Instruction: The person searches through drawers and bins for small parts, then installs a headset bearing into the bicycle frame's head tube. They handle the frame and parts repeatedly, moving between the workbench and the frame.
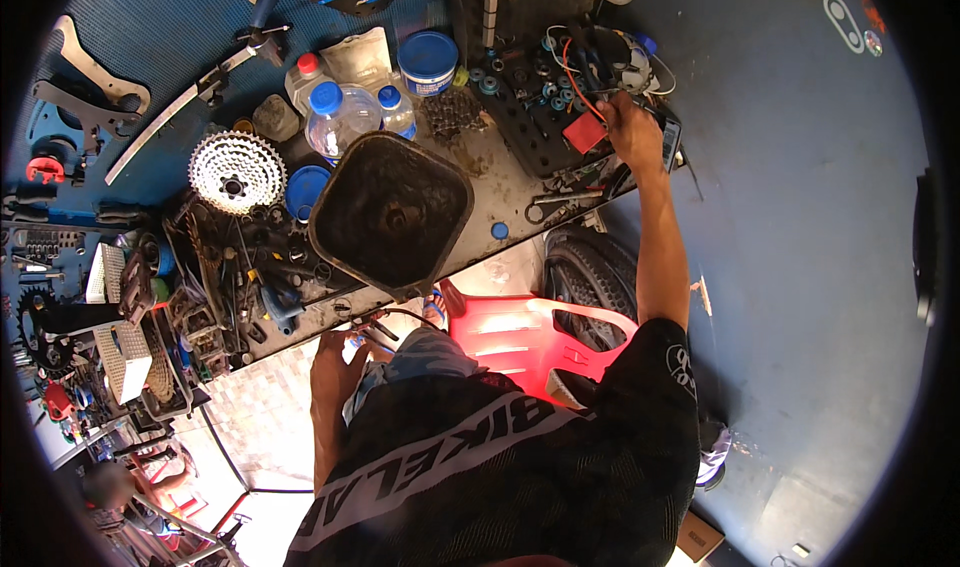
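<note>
My left hand (pixel 338 365) is low by the bench's front edge, fingers curled round what looks like a bicycle brake lever (pixel 372 323) with a thin black hose arching off to the right. My right arm stretches to the back right of the bench. There my right hand (pixel 634 133) is closed among dark-handled tools and cables; its fingers hide what they grip. Beside it lie a red flat piece (pixel 585 132) and an orange cable (pixel 574 72). A black tray (pixel 530 132) with several small bluish parts sits to its left.
A dark square basin (pixel 392 212) stands mid-bench, near a bicycle cassette (pixel 237 173), clear bottles (pixel 342 119) and a blue-lidded tub (pixel 428 59). Tools crowd the left. Below are a red plastic chair (pixel 530 339) and tyres (pixel 585 272). A blue wall (pixel 800 217) bounds the right. Another person (pixel 112 487) is at lower left.
</note>
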The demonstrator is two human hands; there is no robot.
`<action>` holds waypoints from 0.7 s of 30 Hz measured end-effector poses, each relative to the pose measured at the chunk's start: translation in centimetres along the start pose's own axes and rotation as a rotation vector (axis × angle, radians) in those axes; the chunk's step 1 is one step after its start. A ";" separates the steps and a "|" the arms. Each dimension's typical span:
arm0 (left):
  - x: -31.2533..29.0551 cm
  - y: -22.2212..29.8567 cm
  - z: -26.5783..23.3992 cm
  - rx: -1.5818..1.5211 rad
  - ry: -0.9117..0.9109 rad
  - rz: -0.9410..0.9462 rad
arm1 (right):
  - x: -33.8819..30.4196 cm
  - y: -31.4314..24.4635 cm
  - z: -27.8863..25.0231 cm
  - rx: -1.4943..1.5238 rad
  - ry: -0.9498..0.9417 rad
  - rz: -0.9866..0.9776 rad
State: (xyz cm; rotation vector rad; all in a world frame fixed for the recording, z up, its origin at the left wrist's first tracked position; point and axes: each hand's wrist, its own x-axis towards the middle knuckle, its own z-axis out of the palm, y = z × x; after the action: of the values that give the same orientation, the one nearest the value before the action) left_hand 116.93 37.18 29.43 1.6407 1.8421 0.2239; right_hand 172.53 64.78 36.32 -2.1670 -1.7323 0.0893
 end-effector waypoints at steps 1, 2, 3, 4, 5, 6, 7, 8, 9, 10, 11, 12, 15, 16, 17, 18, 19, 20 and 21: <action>-0.1 0.0 -0.1 0.000 -0.001 0.001 | -0.2 -0.4 -0.1 -0.023 0.004 0.003; -0.1 -0.1 -0.1 0.001 0.002 0.009 | -0.3 -0.8 -0.1 -0.046 0.007 0.005; -0.1 -0.3 0.0 -0.001 0.004 0.019 | -0.4 -1.0 -0.1 -0.053 0.001 0.000; -0.1 -0.5 0.1 -0.003 0.007 0.029 | -0.5 -1.2 -0.1 -0.059 -0.005 -0.005; -0.2 -0.6 0.1 -0.020 0.013 0.043 | -0.6 -1.3 -0.1 -0.066 -0.012 -0.012; -0.3 -0.3 0.0 -0.022 0.015 0.035 | -0.6 -1.5 -0.2 -0.065 -0.027 -0.020; -0.3 0.0 -0.2 -0.024 0.018 0.025 | -0.6 -1.7 -0.3 -0.063 -0.043 -0.029; -0.4 0.3 -0.3 -0.025 0.021 0.016 | -0.7 -1.8 -0.3 -0.062 -0.059 -0.038; -0.3 0.3 -0.3 -0.055 0.028 0.003 | -0.6 -1.7 0.0 -0.042 -0.024 -0.047; -0.3 0.5 -0.4 -0.059 0.026 0.004 | -0.4 -1.4 0.4 -0.022 0.010 -0.056; -0.4 0.6 -0.5 -0.063 0.024 0.005 | -0.4 -1.2 0.7 -0.002 0.045 -0.065; -0.5 0.7 -0.7 -0.066 0.027 0.003 | -0.3 -1.3 1.0 0.010 0.043 -0.055; -0.7 -0.9 -0.1 -0.038 0.042 0.047 | -0.1 -1.7 1.4 0.052 0.037 -0.038; -0.7 -1.2 0.0 -0.020 0.039 0.054 | 0.0 -1.9 1.4 0.069 0.034 -0.041; -0.9 -1.5 0.1 -0.019 0.041 0.041 | 0.0 -2.2 1.5 0.087 0.031 -0.044; -0.8 -1.4 0.1 -0.020 0.042 0.031 | 0.1 -2.1 1.6 0.108 0.015 -0.047; -0.8 -1.4 0.1 -0.020 0.043 0.021 | 0.3 -1.8 1.8 0.130 -0.001 -0.051; -0.9 -1.4 0.1 -0.035 0.046 0.003 | 0.4 -1.6 1.9 0.151 -0.017 -0.055; -0.9 -0.9 0.0 -0.049 0.047 -0.014 | 0.5 -1.5 2.2 0.162 -0.003 -0.087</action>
State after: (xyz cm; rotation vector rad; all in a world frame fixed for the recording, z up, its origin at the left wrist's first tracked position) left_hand 116.14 36.16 29.30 1.6015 1.8681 0.3012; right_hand 170.70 66.07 34.87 -1.9750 -1.7539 0.2037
